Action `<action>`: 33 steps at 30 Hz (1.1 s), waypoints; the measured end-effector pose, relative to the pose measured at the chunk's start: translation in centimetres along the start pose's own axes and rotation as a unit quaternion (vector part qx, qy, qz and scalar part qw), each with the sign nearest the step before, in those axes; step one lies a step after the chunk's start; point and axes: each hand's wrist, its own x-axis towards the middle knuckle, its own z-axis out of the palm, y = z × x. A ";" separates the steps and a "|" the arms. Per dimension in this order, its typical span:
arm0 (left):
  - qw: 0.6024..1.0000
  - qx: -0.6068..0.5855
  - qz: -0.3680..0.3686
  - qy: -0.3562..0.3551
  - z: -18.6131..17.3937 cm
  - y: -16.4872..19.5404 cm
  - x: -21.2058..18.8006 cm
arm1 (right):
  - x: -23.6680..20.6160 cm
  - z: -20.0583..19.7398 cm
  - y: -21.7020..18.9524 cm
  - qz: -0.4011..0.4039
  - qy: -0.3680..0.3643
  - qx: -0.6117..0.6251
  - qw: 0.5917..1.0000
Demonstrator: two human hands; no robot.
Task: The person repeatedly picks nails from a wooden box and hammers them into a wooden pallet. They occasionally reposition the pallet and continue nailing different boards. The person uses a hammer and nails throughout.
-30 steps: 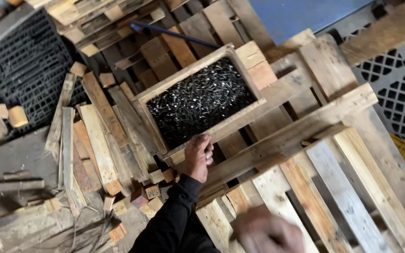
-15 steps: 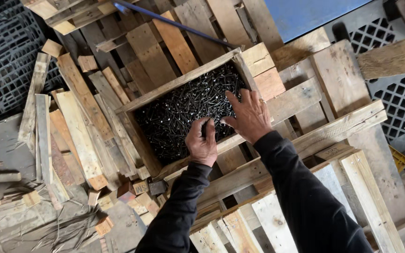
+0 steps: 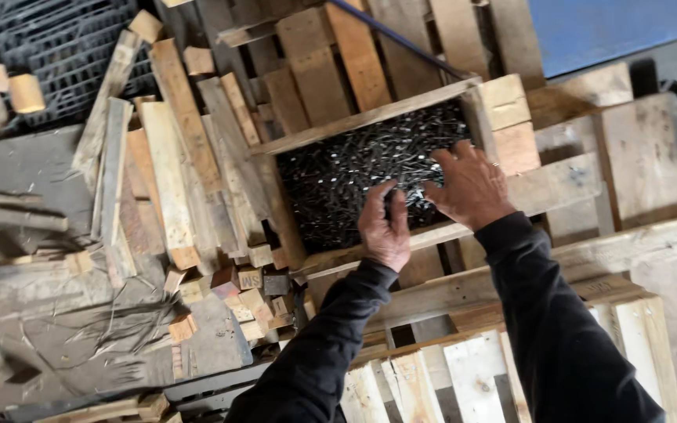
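Observation:
A shallow wooden box (image 3: 362,119) holds a heap of dark nails (image 3: 338,184) and rests on a wooden pallet (image 3: 589,251). My left hand (image 3: 385,231) sits at the box's near rim, its fingers and thumb curled down into the nails. Whether it holds any is hidden. Just to its right, my right hand (image 3: 472,188) hovers over the nails at the box's right corner with fingers spread and nothing in it. Both arms wear black sleeves.
Loose planks (image 3: 170,180) and small wood blocks (image 3: 256,286) lie piled left of the box. A black plastic pallet (image 3: 48,39) is at the top left. A blue rod (image 3: 401,39) and a blue surface (image 3: 613,27) lie behind the box.
My right hand came up from the bottom of the view and reached over the nails beside the left hand. The left hand's fingers have curled further into the nails.

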 end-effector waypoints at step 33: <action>0.978 -0.117 -0.088 0.149 -10.2 -5.2 2.9 | 6.9 5.6 -17.1 -0.166 -0.037 -0.141 0.975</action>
